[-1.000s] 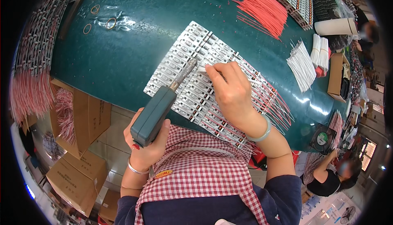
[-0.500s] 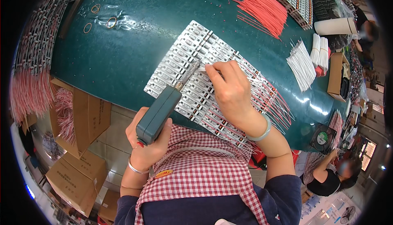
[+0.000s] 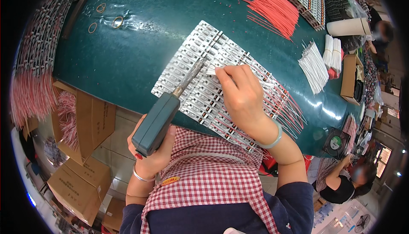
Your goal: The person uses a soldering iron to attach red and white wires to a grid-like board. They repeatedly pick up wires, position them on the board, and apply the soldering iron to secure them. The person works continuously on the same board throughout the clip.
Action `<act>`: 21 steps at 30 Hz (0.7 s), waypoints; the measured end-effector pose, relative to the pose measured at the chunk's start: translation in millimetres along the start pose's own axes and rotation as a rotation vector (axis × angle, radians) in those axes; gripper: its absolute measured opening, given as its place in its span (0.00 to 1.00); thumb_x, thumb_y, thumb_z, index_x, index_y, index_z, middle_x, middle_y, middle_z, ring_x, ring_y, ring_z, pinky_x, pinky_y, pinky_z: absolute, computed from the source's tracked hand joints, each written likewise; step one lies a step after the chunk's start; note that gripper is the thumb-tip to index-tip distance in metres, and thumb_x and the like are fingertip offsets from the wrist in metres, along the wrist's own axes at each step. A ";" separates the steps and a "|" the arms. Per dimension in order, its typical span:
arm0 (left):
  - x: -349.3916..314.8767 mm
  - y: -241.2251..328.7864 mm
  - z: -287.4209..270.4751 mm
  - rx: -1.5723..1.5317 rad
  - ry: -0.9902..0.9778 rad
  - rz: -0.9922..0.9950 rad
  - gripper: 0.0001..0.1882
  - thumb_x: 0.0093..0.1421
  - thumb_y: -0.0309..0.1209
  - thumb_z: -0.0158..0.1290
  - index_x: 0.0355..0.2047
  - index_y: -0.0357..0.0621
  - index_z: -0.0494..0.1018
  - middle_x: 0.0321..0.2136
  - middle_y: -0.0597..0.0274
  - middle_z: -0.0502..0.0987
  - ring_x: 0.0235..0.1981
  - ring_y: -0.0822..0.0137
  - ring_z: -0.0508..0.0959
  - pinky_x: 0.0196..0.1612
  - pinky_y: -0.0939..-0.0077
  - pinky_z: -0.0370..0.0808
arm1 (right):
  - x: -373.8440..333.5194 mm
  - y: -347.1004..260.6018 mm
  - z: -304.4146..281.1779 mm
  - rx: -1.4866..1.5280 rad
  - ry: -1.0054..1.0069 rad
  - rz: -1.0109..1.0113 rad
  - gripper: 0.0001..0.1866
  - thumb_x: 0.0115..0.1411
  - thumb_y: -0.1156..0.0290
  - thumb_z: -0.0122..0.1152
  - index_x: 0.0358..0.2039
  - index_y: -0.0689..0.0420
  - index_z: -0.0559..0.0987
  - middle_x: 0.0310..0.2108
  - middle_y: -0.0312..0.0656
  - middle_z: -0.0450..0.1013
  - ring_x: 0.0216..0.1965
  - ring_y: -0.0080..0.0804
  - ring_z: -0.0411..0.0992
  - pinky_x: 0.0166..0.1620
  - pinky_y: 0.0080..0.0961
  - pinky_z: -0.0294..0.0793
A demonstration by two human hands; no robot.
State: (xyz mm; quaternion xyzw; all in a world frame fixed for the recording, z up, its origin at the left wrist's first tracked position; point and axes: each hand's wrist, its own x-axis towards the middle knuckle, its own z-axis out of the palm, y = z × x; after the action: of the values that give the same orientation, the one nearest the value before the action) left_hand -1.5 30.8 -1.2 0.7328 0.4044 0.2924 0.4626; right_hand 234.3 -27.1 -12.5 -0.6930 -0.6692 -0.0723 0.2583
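From the left, we see the left hand (image 3: 154, 160) closed around the gun (image 3: 156, 121), its metal tip slanting up and to the right over the boards (image 3: 183, 66); whether this tip touches them, we cannot tell. Just to the right of the tip, we find white wires (image 3: 211, 71), pinched between thumb and fingers of the right hand (image 3: 242, 91), which bends over the boards, its forearm coming from the lower right.
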 end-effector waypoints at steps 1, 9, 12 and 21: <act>-1.0 -0.8 -0.3 -0.001 -0.005 -0.005 0.12 0.48 0.18 0.62 0.36 0.30 0.78 0.33 0.53 0.80 0.30 0.65 0.80 0.34 0.77 0.77 | -1.2 -1.2 0.2 0.003 -0.005 -0.002 0.17 0.44 0.81 0.59 0.38 0.67 0.78 0.34 0.44 0.71 0.34 0.37 0.70 0.32 0.29 0.72; -2.5 -0.2 -1.1 0.016 -0.029 -0.016 0.12 0.48 0.17 0.61 0.36 0.29 0.77 0.33 0.51 0.80 0.30 0.63 0.81 0.34 0.77 0.76 | -6.2 -3.6 6.5 -0.007 -0.011 0.012 0.18 0.43 0.80 0.59 0.38 0.66 0.78 0.34 0.43 0.71 0.33 0.37 0.70 0.31 0.29 0.71; -3.1 -0.3 -0.9 0.008 -0.026 -0.026 0.12 0.48 0.17 0.61 0.36 0.30 0.78 0.33 0.51 0.80 0.31 0.63 0.81 0.35 0.76 0.76 | -7.2 -3.0 7.3 -0.002 -0.016 0.010 0.17 0.43 0.80 0.59 0.38 0.66 0.78 0.34 0.43 0.71 0.33 0.37 0.70 0.31 0.29 0.71; -2.2 1.4 0.6 -0.045 -0.049 -0.039 0.12 0.50 0.16 0.60 0.37 0.31 0.76 0.33 0.55 0.79 0.31 0.68 0.79 0.34 0.79 0.75 | -4.9 -3.8 5.8 0.000 -0.028 0.004 0.17 0.43 0.80 0.59 0.37 0.66 0.78 0.33 0.43 0.71 0.33 0.36 0.69 0.32 0.29 0.71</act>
State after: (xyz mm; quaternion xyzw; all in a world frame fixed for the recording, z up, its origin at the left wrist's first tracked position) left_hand -1.6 28.3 -0.2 0.7211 0.4004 0.2742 0.4946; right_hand 228.7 -29.0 -18.7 -0.6952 -0.6715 -0.0618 0.2489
